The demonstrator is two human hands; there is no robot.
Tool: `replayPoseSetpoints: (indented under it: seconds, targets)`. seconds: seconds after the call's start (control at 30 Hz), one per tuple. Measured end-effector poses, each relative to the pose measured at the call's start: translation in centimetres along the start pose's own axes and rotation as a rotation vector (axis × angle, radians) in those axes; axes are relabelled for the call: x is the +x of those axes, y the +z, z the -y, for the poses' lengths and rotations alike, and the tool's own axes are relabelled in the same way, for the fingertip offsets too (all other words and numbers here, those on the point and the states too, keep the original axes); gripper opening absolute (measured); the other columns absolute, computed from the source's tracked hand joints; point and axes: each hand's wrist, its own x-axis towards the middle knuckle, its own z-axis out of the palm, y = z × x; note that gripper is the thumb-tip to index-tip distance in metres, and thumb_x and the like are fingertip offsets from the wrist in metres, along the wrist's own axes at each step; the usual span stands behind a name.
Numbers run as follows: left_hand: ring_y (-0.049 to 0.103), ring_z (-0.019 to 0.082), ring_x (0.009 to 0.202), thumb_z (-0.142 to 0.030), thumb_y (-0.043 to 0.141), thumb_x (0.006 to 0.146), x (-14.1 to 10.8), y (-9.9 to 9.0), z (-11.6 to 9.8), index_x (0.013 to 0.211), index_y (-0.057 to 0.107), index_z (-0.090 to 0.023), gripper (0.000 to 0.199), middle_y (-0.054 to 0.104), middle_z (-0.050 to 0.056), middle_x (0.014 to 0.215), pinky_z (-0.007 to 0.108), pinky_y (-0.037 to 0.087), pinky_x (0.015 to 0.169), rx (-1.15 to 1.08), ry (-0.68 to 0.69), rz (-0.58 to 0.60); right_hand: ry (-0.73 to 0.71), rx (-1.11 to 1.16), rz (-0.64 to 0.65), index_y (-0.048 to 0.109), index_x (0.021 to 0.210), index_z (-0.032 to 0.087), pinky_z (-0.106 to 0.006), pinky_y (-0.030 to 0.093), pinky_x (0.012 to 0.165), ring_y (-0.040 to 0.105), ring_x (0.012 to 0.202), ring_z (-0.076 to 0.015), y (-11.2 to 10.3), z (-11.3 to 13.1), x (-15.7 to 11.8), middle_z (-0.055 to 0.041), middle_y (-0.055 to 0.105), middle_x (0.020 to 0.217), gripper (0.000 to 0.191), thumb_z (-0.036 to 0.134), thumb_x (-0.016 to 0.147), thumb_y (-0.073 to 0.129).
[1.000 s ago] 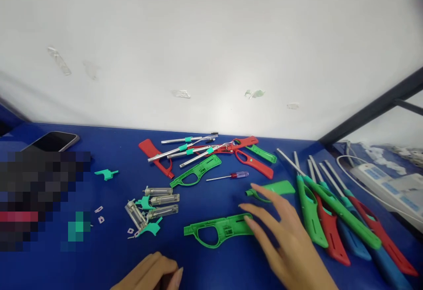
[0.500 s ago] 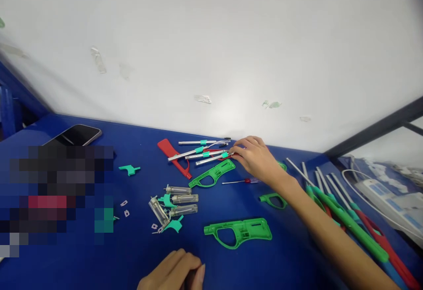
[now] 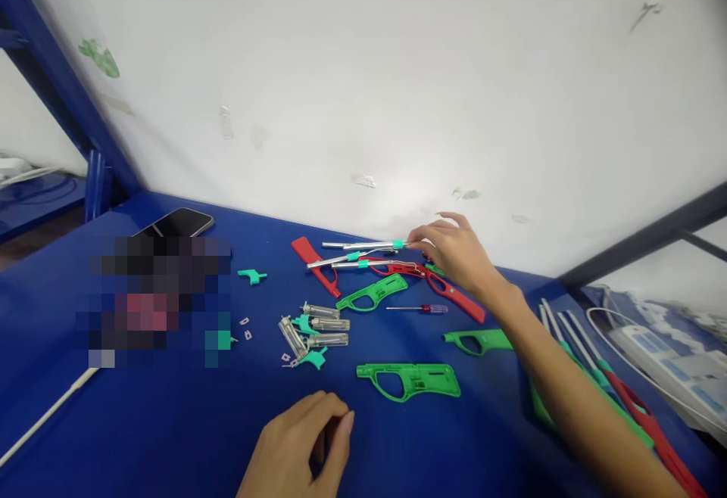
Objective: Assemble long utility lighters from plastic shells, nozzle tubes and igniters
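My right hand (image 3: 451, 250) reaches to the back of the blue table, its thumb and forefinger pinched on the end of a metal lighter tube (image 3: 372, 246) with a teal collar. Other metal tubes lie just below and behind it, some across red handle halves (image 3: 313, 265). Near the front edge rests my left hand (image 3: 298, 445), fingers curled in to the thumb; nothing shows in it. Ahead of it are green handle halves (image 3: 448, 378), clear fuel tanks (image 3: 330, 339) and teal triggers (image 3: 314, 359). A small screwdriver (image 3: 432, 309) lies below the right hand.
A phone (image 3: 185, 223) lies at the back left beside a blurred-out patch. Lighters with long metal tubes (image 3: 582, 339) are piled at the right, partly behind my forearm. A white wall (image 3: 397, 66) rises behind the table. A white cable (image 3: 48, 418) runs at lower left.
My right hand has raised one metal tube from the group and shifted it slightly back, baring the red half beneath. The view has turned a little left. My left hand stays curled near the edge.
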Motion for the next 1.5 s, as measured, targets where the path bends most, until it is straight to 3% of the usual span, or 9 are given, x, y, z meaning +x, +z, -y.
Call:
replayPoseSetpoints:
  seconds: [0.23,0.43,0.6,0.77,0.87,1.13,1.3,1.4,1.5]
  targets:
    - [0.052,0.013,0.056,-0.045,0.042,0.105,0.1,-0.1,-0.6,0.078,0.063,-0.023,0.041,0.063,-0.002,0.068,0.024,0.037,0.054,0.037,-0.098,0.050,0.011,0.167,-0.162,0.067,0.104,0.026,-0.049,0.036,0.116,0.071,0.087,-0.0210,-4.4,1.1,-1.0,-0.0008,0.080,0.099,0.013,0.030,0.108,0.055]
    - [0.050,0.013,0.056,-0.050,0.043,0.105,0.1,-0.1,-0.4,0.078,0.063,-0.023,0.042,0.058,-0.003,0.064,0.026,0.034,0.055,0.094,-0.104,0.030,0.090,0.370,-0.206,0.070,0.101,0.027,-0.046,0.042,0.109,0.072,0.091,-0.0210,-5.8,2.7,-3.2,0.0003,0.080,0.097,0.009,0.032,0.104,0.063]
    - [0.050,0.014,0.055,-0.051,0.045,0.103,0.3,0.2,-0.5,0.080,0.065,-0.023,0.042,0.058,-0.003,0.064,0.026,0.035,0.055,0.134,-0.086,-0.015,0.257,0.575,-0.239,0.070,0.107,0.019,-0.042,0.057,0.091,0.073,0.093,-0.0202,-3.5,2.8,-3.5,-0.0043,0.077,0.100,0.020,0.037,0.104,0.064]
    - [0.052,0.014,0.055,-0.050,0.046,0.103,0.1,0.3,-0.5,0.079,0.066,-0.023,0.041,0.059,-0.003,0.064,0.026,0.036,0.056,0.157,-0.063,-0.055,0.373,0.741,-0.172,0.070,0.112,0.017,-0.041,0.061,0.086,0.071,0.093,-0.0193,1.1,2.3,-3.7,-0.0061,0.073,0.109,0.024,0.038,0.103,0.066]
    - [0.053,0.014,0.056,-0.049,0.047,0.103,-0.1,0.3,-0.4,0.079,0.066,-0.023,0.040,0.060,-0.003,0.064,0.025,0.037,0.056,0.173,-0.036,-0.079,0.427,0.808,-0.163,0.069,0.117,0.017,-0.042,0.061,0.087,0.071,0.096,-0.0203,2.7,2.1,-4.1,-0.0072,0.072,0.114,0.025,0.037,0.103,0.066]
    - [0.055,0.013,0.053,-0.043,0.048,0.104,-0.3,0.8,-0.1,0.077,0.066,-0.023,0.038,0.060,-0.003,0.062,0.024,0.039,0.053,0.223,0.041,-0.141,0.481,0.916,-0.169,0.067,0.122,0.017,-0.042,0.061,0.087,0.071,0.098,-0.0213,4.2,2.2,-5.1,-0.0080,0.071,0.118,0.028,0.038,0.103,0.066]
    - [0.057,0.013,0.054,-0.040,0.048,0.105,0.1,-0.6,-0.9,0.080,0.068,-0.023,0.037,0.065,-0.003,0.065,0.024,0.042,0.054,0.271,0.101,-0.120,0.500,0.927,-0.147,0.067,0.121,0.017,-0.042,0.061,0.087,0.071,0.098,-0.0210,4.3,2.1,-5.4,-0.0079,0.070,0.118,0.028,0.038,0.102,0.066]
    - [0.063,0.015,0.066,-0.039,0.050,0.104,2.3,-2.0,-2.1,0.086,0.070,-0.021,0.033,0.071,0.000,0.077,0.026,0.048,0.064,0.339,0.170,-0.165,0.495,0.933,-0.142,0.067,0.121,0.017,-0.042,0.061,0.086,0.071,0.097,-0.0210,4.1,2.2,-5.6,-0.0078,0.071,0.117,0.028,0.038,0.102,0.067]
    - [0.065,0.016,0.076,-0.039,0.055,0.105,6.5,-2.1,-3.8,0.098,0.069,-0.017,0.027,0.069,0.001,0.086,0.034,0.055,0.078,0.424,0.227,-0.197,0.489,0.943,-0.145,0.067,0.122,0.016,-0.042,0.061,0.085,0.071,0.096,-0.0209,3.9,2.4,-5.6,-0.0077,0.071,0.116,0.029,0.038,0.102,0.067]
